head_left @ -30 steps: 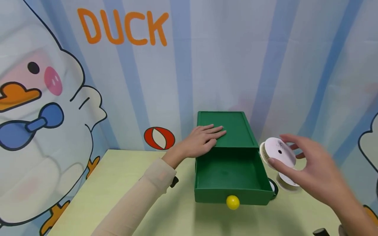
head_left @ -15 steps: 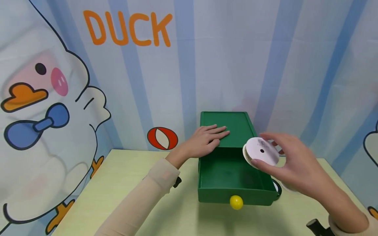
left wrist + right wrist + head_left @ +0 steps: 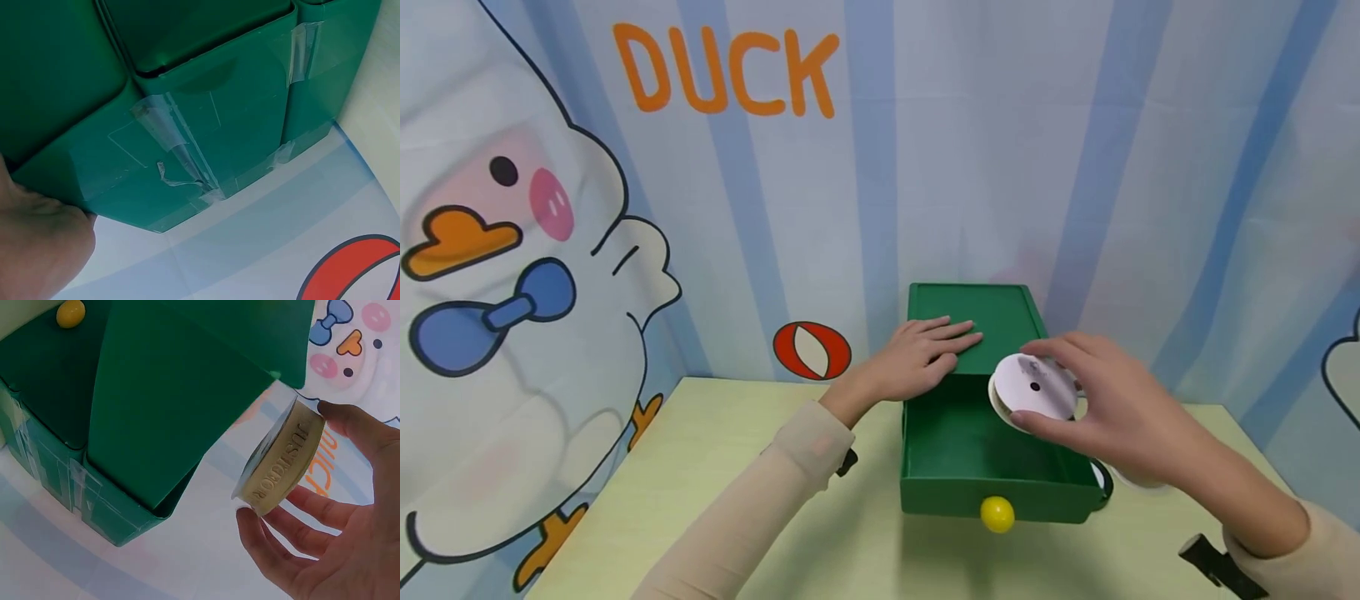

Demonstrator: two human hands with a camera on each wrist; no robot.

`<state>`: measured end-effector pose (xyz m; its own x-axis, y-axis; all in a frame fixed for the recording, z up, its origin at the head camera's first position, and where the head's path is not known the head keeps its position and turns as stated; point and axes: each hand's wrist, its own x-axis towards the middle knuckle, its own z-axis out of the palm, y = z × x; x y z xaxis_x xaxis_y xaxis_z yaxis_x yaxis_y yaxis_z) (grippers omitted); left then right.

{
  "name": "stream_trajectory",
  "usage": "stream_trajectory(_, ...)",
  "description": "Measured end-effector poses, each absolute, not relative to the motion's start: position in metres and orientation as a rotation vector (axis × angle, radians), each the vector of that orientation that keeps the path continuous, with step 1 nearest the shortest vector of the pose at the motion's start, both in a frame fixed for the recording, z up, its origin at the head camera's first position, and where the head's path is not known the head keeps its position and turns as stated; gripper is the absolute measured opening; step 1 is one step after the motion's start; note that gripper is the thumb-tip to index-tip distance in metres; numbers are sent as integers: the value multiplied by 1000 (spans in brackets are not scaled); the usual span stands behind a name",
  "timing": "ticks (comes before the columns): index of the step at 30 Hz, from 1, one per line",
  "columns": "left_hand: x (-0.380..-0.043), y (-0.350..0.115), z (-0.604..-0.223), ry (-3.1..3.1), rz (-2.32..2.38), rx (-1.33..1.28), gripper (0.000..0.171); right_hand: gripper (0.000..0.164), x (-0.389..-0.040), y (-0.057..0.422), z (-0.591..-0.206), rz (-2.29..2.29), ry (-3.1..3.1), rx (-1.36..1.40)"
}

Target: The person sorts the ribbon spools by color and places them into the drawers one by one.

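A green box (image 3: 977,304) stands on the table with its drawer (image 3: 970,467) pulled out, a yellow knob (image 3: 997,515) on the drawer's front. My left hand (image 3: 917,358) rests on the box's top, fingers spread and straight. Above the drawer, my right hand (image 3: 1105,400) holds a ribbon spool (image 3: 1033,387) by its edge between thumb and fingers. The right wrist view shows tan lettered ribbon wound on that spool (image 3: 284,462). Only part of my left hand (image 3: 40,244) appears in the left wrist view, beside clear tape on the box.
A black-rimmed white round thing (image 3: 1103,483) lies against the drawer's right side. Beside it, a pale round thing (image 3: 1138,479) is mostly hidden by my right hand. A striped cloth backdrop (image 3: 970,150) with a printed duck rises behind the table (image 3: 722,467).
My right hand has carried the ribbon spool leftward, from beside the box to above the open drawer. My left hand stays on the box's top. The view shifted slightly.
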<state>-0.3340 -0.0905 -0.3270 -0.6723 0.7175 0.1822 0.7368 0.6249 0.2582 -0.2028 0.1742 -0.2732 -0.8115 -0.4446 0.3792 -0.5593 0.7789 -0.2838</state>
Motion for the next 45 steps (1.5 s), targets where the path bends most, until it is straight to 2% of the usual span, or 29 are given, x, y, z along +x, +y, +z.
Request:
stream_trajectory(17, -333, -91, -325, -2774, -473, -1229, 52, 63, -222, 155, -254, 396, -2781, 1011)
stream_trajectory(32, -334, -89, -323, -2772, -452, -1243, 51, 70, -220, 134, -253, 54, -2908, 1155)
stream_trajectory(45, -335, -92, -327, -2783, -452, -1238, 50, 70, -232, 122, -253, 41, -3024, 1322)
